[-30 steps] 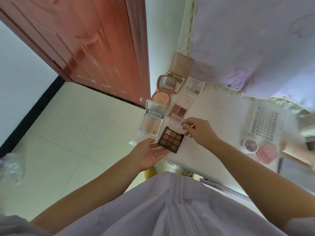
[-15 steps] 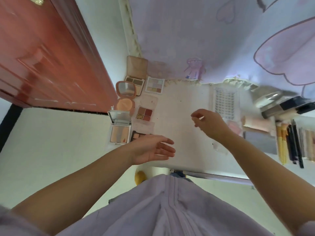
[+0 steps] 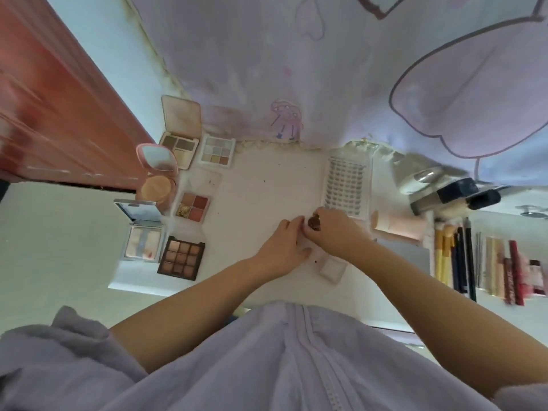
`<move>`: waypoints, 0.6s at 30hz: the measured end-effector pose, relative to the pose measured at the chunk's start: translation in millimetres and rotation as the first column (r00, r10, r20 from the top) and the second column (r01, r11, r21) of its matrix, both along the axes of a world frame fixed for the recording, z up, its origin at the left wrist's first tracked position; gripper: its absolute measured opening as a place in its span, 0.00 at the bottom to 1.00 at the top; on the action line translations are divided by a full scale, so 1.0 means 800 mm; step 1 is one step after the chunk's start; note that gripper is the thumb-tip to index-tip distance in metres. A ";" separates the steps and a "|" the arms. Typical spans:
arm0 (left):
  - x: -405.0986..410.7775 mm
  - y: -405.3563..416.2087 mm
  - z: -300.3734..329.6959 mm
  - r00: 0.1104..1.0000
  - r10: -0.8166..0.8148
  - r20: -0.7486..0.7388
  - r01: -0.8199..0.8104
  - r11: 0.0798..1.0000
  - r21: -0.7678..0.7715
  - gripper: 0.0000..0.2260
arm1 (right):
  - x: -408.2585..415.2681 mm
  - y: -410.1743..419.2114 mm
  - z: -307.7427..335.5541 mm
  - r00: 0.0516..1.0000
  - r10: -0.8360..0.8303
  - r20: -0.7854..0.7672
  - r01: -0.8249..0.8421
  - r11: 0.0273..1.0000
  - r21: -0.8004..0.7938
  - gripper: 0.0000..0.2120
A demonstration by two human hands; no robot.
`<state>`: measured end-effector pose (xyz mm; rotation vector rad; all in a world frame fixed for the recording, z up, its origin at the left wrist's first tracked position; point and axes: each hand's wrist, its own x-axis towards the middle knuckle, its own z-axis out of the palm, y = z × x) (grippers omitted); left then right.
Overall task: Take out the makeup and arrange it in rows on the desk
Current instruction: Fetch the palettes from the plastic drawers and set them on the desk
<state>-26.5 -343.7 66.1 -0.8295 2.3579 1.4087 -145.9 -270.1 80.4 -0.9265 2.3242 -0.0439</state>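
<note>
My right hand (image 3: 335,232) pinches a small brown makeup item (image 3: 314,223) above the middle of the white desk (image 3: 267,191). My left hand (image 3: 283,247) reaches in from the left and its fingertips meet the same item; its grip is hidden. A small pale square compact (image 3: 332,269) lies just below the hands. At the left, open palettes stand in rows: a brown nine-pan palette (image 3: 181,258), a silver compact (image 3: 143,243), a four-pan palette (image 3: 194,204), a round pink compact (image 3: 156,173), a beige palette (image 3: 181,137) and a pastel palette (image 3: 218,151).
A clear tray of false lashes (image 3: 347,186) lies just beyond my right hand. A pink tube (image 3: 397,225), brushes and pencils (image 3: 456,259) and lipsticks (image 3: 516,274) fill the right side. A purple printed cloth (image 3: 326,69) hangs behind the desk, and a red door (image 3: 59,114) stands left.
Both hands have come together at the desk's middle. My left hand moved right from near the brown palette. My right hand now pinches a small brown item. The view shifted right.
</note>
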 end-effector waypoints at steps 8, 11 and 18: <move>0.015 -0.042 0.056 0.991 -0.005 -0.136 -0.024 0.976 -0.216 0.20 | -0.012 -0.030 0.062 0.850 -0.001 0.527 0.093 0.985 -0.149 0.22; 0.019 -0.058 0.065 0.990 0.006 -0.142 -0.031 0.984 -0.174 0.17 | -0.014 -0.045 0.074 0.860 0.140 0.490 -0.050 0.980 -0.192 0.19; 0.018 -0.117 0.088 0.995 -0.034 0.092 -0.003 0.926 0.378 0.16 | -0.039 -0.062 0.107 0.827 0.227 0.514 -0.085 0.955 -0.284 0.15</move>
